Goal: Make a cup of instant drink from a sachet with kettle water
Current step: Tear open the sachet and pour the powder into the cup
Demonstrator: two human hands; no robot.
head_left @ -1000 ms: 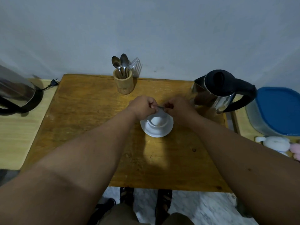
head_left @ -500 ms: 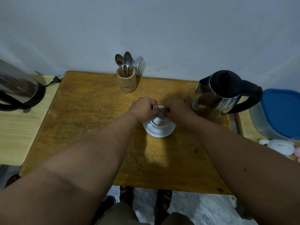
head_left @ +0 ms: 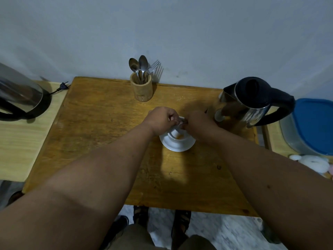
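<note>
- I see both my hands meeting just above a white cup [head_left: 177, 137] that stands on a white saucer [head_left: 173, 146] near the middle of a wooden table [head_left: 100, 123].
- My left hand [head_left: 160, 120] and right hand [head_left: 198, 121] are both clenched, pinching a small sachet [head_left: 180, 121] between fingertips; it is mostly hidden.
- The sachet lies roughly level, its long axis running left to right between the hands, directly over the cup's mouth.
- An orange patch of powder [head_left: 180, 136] shows at the bottom of the cup, so I judge the emptying is under way.
- The steel kettle [head_left: 252, 103] with a black handle stands at the table's right edge, nearer my right hand.
- Counts: one cup, one saucer, one sachet, one kettle on this table.
- A wooden holder [head_left: 141, 90] at the back holds two spoons and one fork.
</note>
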